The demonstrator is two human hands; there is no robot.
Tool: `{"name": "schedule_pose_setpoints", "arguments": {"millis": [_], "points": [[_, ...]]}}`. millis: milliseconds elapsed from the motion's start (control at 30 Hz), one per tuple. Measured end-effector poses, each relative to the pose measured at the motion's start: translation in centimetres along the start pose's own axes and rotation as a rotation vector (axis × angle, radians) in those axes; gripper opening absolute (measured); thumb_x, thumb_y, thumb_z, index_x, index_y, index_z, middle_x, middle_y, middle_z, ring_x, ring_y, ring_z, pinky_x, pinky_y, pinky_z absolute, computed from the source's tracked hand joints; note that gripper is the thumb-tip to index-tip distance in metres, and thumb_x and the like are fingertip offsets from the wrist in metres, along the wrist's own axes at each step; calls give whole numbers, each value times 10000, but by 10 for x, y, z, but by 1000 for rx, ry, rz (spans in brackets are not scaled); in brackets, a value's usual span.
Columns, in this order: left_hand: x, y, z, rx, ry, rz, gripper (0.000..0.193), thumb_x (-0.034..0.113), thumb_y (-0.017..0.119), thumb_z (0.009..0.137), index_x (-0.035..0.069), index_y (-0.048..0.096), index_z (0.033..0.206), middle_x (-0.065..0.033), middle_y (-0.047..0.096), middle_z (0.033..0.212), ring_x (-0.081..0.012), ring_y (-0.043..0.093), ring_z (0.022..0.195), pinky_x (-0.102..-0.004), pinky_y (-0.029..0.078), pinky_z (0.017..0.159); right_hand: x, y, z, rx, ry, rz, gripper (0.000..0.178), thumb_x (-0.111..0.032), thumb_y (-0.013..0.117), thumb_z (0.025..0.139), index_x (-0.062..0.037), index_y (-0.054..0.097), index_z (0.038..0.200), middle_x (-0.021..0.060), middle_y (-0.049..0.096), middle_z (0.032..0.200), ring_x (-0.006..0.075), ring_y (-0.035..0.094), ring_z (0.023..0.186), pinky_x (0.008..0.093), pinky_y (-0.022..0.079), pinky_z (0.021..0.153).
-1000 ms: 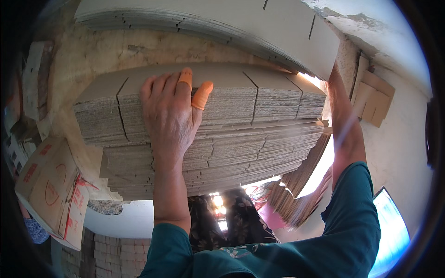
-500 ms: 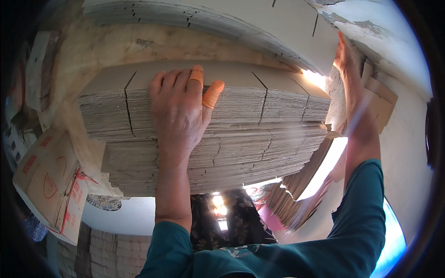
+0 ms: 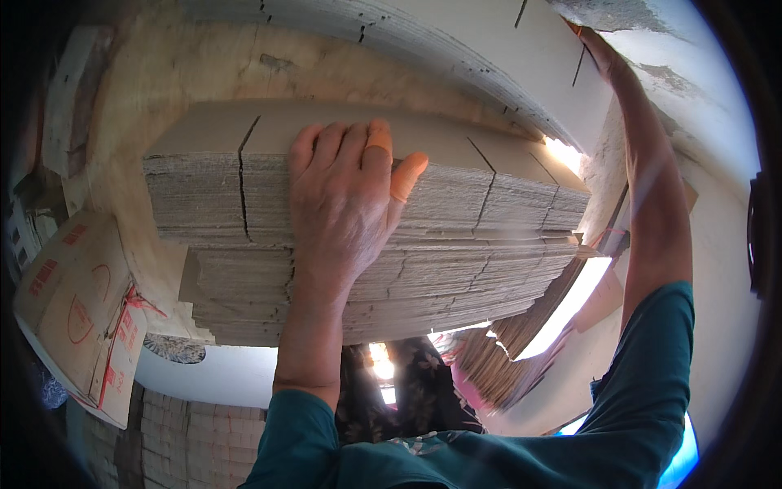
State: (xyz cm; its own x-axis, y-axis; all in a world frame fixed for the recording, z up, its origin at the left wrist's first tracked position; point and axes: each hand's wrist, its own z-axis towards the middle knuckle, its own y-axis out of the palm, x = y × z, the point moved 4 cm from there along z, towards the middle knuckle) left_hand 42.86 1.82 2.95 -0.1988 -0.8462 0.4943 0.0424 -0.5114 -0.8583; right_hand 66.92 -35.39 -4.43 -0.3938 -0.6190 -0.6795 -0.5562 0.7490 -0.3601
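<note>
My left hand (image 3: 346,183) lies on the near stack of slotted grey-brown cardboard sheets (image 3: 456,196). Its fingers stretch over the upper edge with the thumb apart, and nothing is held. Orange finger covers show on the thumb and index finger. At the upper right, my right hand (image 3: 599,53) reaches to the far end of a second cardboard stack (image 3: 481,49). An orange patch shows at its fingertips, but most of the fingers are hidden, so their grip is unclear.
Beneath both stacks is a pale worn board (image 3: 244,69). At the left sits a printed carton (image 3: 77,301) with red string. More cardboard sheets (image 3: 505,367) lean at the lower right by a pale wall (image 3: 717,236). Bundled sheets (image 3: 195,440) stand low on the left.
My right hand has moved farther away along the end of the far stack. The left hand stays on the near stack, while the whole view has shifted slightly.
</note>
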Motion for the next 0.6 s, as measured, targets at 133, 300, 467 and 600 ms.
{"name": "schedule_pose_setpoints", "arguments": {"millis": [133, 300, 467, 600], "points": [[-3, 2, -1, 59, 34, -9, 438, 398, 680, 865, -24, 659, 982, -111, 663, 845, -246, 612, 868, -415, 414, 915, -24, 19, -2, -33, -8, -93, 615, -562, 531, 913, -90, 567, 1305, 47, 633, 1188, 133, 577, 1062, 273, 443, 928], [-2, 0, 1, 40, 30, -13, 438, 387, 687, 861, -32, 658, 982, -120, 658, 834, -247, 609, 862, -421, 413, 915, -34, 35, -7, -69, 8, -181, 585, -550, 555, 904, -81, 590, 1252, 53, 640, 1119, 140, 581, 1002, 279, 450, 891], [-1, -2, 0, -32, -29, -53, 427, 365, 692, 846, -12, 647, 1040, -126, 670, 941, -269, 615, 940, -428, 399, 937, -45, 47, -14, -85, 12, -254, 557, -538, 579, 895, -72, 613, 1199, 59, 646, 1050, 148, 584, 942, 285, 457, 853], [-1, -1, 1, -17, -28, -45, 425, 363, 695, 846, -16, 646, 1031, -118, 665, 911, -259, 613, 915, -417, 404, 924, -59, 56, -22, -97, 14, -324, 536, -528, 598, 888, -65, 631, 1157, 64, 652, 995, 154, 587, 894, 289, 462, 823]]}}
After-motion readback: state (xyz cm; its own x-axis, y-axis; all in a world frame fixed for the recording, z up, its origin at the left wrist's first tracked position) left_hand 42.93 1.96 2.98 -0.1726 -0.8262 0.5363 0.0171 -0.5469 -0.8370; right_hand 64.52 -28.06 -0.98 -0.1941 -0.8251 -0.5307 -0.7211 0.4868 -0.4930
